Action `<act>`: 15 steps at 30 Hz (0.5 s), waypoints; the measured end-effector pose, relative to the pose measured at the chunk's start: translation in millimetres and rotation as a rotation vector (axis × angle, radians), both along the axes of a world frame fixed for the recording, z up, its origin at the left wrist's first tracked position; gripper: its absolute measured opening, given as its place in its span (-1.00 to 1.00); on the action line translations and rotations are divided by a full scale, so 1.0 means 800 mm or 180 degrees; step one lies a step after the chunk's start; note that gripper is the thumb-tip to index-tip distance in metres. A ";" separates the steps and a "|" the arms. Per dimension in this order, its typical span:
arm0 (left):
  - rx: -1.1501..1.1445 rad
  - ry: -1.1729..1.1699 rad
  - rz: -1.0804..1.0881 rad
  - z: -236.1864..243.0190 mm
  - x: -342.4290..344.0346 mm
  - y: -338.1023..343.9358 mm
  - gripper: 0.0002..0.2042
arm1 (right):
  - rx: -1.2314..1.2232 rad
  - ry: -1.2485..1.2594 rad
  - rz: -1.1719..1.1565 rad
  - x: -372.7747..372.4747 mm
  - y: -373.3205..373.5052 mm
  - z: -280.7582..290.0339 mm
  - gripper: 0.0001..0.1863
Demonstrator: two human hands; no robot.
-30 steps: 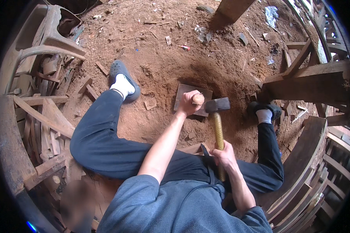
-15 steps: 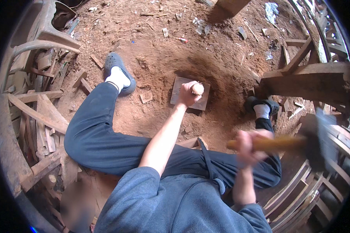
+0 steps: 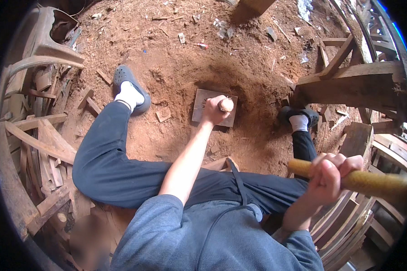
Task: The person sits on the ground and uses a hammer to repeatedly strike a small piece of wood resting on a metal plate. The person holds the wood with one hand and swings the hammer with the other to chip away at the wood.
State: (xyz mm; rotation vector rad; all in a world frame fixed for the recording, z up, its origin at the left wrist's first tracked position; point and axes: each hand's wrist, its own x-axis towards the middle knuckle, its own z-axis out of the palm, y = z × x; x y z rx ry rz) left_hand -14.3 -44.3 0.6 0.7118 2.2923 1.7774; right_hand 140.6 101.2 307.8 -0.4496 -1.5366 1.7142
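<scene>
My left hand (image 3: pixel 215 111) is closed around an upright round wooden tool handle (image 3: pixel 227 105), its pale, frayed end facing up. The tool's lower end is hidden beneath my fist. Under it a flat square wooden board (image 3: pixel 197 113) lies on the ground, with small dark marks left of my fist. Out to the right, my right hand (image 3: pixel 332 176) grips a hammer (image 3: pixel 371 182) by its thick yellow handle, raised well away from the board. The hammer's head cannot be made out at the dark right rim.
Sawdust-covered ground (image 3: pixel 167 67) surrounds the board, with a small wood block (image 3: pixel 163 114) to its left. Wood offcuts (image 3: pixel 45 149) pile up at left, and curved wooden pieces (image 3: pixel 343 221) at lower right. A heavy timber beam (image 3: pixel 348 86) stands beyond my right foot.
My right hand has swung up and to the right with the hammer, taking its head out of clear sight. My left hand still holds the handle over the board.
</scene>
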 end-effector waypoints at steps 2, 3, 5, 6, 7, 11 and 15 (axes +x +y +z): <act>-0.0002 -0.0065 -0.0011 0.000 -0.001 -0.001 -0.74 | 0.1167 -0.0832 -0.0624 -0.018 -0.030 -0.055 -0.81; -0.0104 -0.0058 0.0003 0.000 0.000 -0.002 -0.75 | 0.2193 -0.1945 -0.0596 -0.021 -0.049 -0.089 -0.85; -0.0166 0.0085 -0.0012 -0.002 0.002 -0.002 -0.76 | 0.1801 -0.3416 0.0316 -0.024 -0.076 -0.154 -0.88; -0.0119 -0.0001 -0.0186 -0.003 0.001 -0.001 -0.76 | 0.1401 -0.3406 0.0568 -0.023 -0.071 -0.173 -0.84; 0.0033 0.0018 -0.0294 -0.005 0.006 -0.002 -0.76 | 0.0860 -0.3865 0.0704 -0.020 -0.069 -0.184 -0.80; -0.0367 0.0188 -0.0115 -0.013 0.007 0.005 -0.77 | 0.0426 -0.2889 -0.0033 0.013 0.003 -0.104 -0.83; 0.0056 0.0087 0.0032 -0.015 0.007 0.006 -0.75 | -0.0253 -0.0503 -0.0560 0.016 0.032 -0.006 -0.77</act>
